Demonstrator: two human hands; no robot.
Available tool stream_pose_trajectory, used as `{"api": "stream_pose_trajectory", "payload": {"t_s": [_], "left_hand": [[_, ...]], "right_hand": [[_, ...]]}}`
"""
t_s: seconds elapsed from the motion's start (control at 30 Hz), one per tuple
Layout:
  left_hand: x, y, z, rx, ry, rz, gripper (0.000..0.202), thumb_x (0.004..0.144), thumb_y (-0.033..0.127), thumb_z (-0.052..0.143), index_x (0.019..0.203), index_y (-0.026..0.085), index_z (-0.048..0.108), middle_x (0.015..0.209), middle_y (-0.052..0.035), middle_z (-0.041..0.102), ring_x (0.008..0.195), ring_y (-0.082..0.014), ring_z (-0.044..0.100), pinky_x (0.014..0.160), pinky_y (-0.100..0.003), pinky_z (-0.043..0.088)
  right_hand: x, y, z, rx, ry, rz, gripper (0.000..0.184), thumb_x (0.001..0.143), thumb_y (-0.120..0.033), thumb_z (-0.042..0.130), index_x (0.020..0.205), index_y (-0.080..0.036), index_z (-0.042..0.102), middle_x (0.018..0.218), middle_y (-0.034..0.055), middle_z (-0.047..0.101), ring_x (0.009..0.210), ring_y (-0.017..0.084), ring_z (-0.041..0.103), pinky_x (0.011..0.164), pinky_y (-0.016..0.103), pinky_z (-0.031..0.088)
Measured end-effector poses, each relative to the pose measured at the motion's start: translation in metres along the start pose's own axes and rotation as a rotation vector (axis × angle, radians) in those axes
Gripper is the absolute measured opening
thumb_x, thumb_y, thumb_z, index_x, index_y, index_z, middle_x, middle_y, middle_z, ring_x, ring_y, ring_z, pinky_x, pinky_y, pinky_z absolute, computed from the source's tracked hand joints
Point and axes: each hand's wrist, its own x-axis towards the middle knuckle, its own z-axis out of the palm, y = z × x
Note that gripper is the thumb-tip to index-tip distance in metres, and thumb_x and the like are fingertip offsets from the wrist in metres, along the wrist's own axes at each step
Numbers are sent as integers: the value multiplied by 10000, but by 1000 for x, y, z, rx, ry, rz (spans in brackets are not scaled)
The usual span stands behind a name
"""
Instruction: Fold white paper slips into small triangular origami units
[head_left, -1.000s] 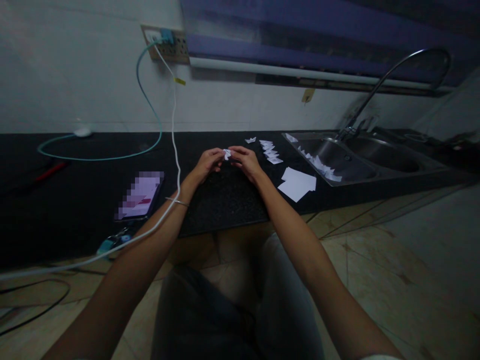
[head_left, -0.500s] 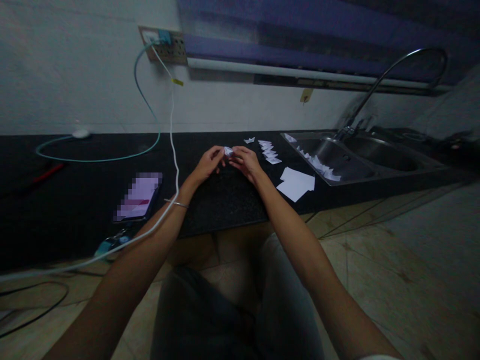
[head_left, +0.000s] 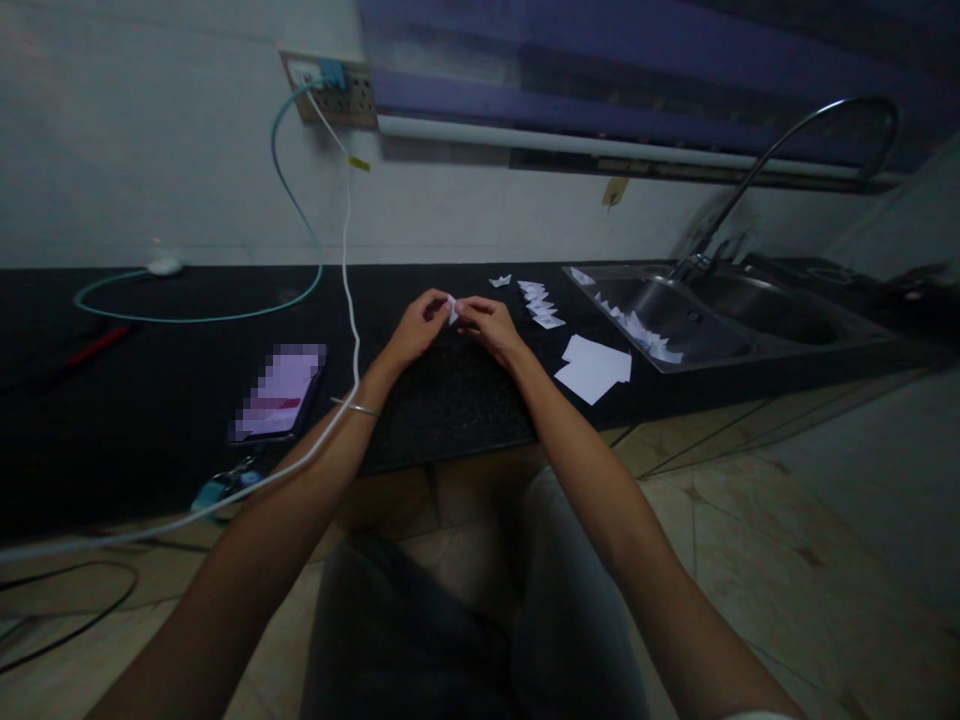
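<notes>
A small folded white paper point(head_left: 452, 310) is pinched between my two hands above the black counter point(head_left: 457, 400). My left hand point(head_left: 420, 325) grips its left side with thumb and fingers closed. On the other side, my right hand point(head_left: 487, 325) holds the paper by the fingertips. Part of the paper is hidden behind the fingers. A single paper boat point(head_left: 500, 281) stands just beyond my right hand, with a row of several paper boats point(head_left: 540, 305) to its right. Nearer to me lie white paper sheets point(head_left: 594, 370), overlapping one another.
More folded papers point(head_left: 641, 332) line the left rim of the steel sink point(head_left: 720, 335), under a curved faucet point(head_left: 780, 140). A phone point(head_left: 281, 393) and keys point(head_left: 232, 485) lie left. A white cable point(head_left: 346, 260) crosses over my left forearm from the power outlet point(head_left: 330, 90).
The folded paper has turned between my fingers and now looks narrower and more upright. My right fingers have shifted slightly left, closer to my left hand.
</notes>
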Motion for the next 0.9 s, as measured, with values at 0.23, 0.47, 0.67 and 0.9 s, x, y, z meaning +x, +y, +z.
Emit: {"api": "stream_pose_trajectory", "payload": {"t_s": [0.23,0.47,0.67,0.9], "left_hand": [[-1,-6,0,56,-17,-54,212,913,374,559,902,165,589,812,-15,601,719,-120,533,665,-226,429],[-7,0,2,13,-306,-98,455,947,546,422,809,149,595,645,0,532,546,-101,463,518,-219,346],[-6,3,-1,-89,-270,-98,499,889,613,493,723,149,577,565,21,481,472,-81,422,466,-213,315],[-1,-9,-1,-365,-240,-337,558,912,662,390,796,157,597,642,-35,604,477,-89,543,410,-193,349]], "right_hand": [[6,8,-3,-107,41,-143,326,663,-372,774,912,-183,684,669,-18,655,588,121,583,590,263,500],[8,6,-4,-257,118,-246,250,672,-375,760,750,-176,630,611,-22,599,547,117,544,530,243,440],[5,5,0,-181,72,-198,282,661,-410,763,786,-185,650,679,-10,633,615,126,576,599,261,477],[2,2,0,-81,64,-148,304,646,-401,781,836,-201,652,724,-8,651,663,132,598,657,285,509]]}}
